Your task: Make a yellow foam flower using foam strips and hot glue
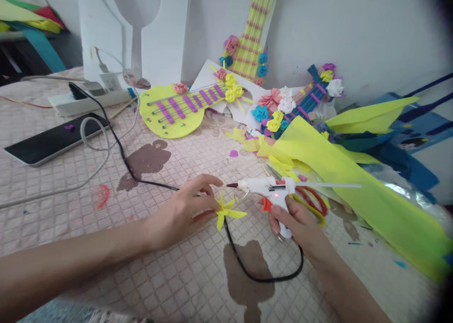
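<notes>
Landmark: the glue gun, held level above the cloth, nozzle to the left, with a glue stick jutting from its rear.

Surroundings, as I see them from here: the black cord loops below the gun, then runs left of it, passing behind the flower and the near hand; it is the main obstruction. Scissors lie just behind the gun's handle. Right of the gun, a long yellow sheet slants across, with blue paper past it. Beyond the gun: paper blooms, a blue guitar and, farther left, a yellow guitar. Well left of the gun: phone and power strip.

Pose: left hand comes in from lower left, palm down, forefinger lifted near the nozzle. Its other fingers close on one side of the yellow flower, just below the nozzle; exact contact partly hidden. Right hand comes from lower right, wrapped firmly round the gun's handle; trigger pressure cannot be told.
</notes>
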A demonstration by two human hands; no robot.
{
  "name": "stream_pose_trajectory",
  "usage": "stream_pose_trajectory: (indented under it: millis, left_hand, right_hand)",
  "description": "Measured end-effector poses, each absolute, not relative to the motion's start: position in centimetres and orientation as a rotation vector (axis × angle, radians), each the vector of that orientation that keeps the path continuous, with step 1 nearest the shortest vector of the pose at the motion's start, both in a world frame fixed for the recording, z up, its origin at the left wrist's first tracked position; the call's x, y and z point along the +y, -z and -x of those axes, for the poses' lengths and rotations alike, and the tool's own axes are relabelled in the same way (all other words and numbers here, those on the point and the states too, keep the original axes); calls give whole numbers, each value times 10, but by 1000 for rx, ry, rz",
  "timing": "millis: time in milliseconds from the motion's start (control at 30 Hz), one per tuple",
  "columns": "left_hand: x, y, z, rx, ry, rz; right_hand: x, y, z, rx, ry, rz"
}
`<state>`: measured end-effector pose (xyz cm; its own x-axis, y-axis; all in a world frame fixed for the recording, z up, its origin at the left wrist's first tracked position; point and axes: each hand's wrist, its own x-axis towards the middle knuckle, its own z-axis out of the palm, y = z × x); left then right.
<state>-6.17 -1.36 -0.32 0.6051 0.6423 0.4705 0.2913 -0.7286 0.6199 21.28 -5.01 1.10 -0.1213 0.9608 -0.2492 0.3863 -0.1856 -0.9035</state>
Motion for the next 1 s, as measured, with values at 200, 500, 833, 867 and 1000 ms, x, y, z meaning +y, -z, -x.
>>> stream_pose_trajectory:
  millis: [200,500,833,867,1000]
  left_hand:
    - [-9,6,60,709,-1002,-2257]
    - [-6,8,61,665,-991,-2273]
    - [-8,10,65,792,-914,-2239]
    - [-8,11,65,805,-894,-2246]
    - [-7,11,66,842,-850,-2282]
  right_hand:
    - [-52,-11,-214,-1550,-1288,1564]
    - [-51,-7,-218,-1516,-1289,1517]
    - [-45,-14,-212,-1174,-1097,1560]
    - [-46,-13,-211,-1188,-1102,1565]
    - [-45,-6,-212,-1289,-1042,1571]
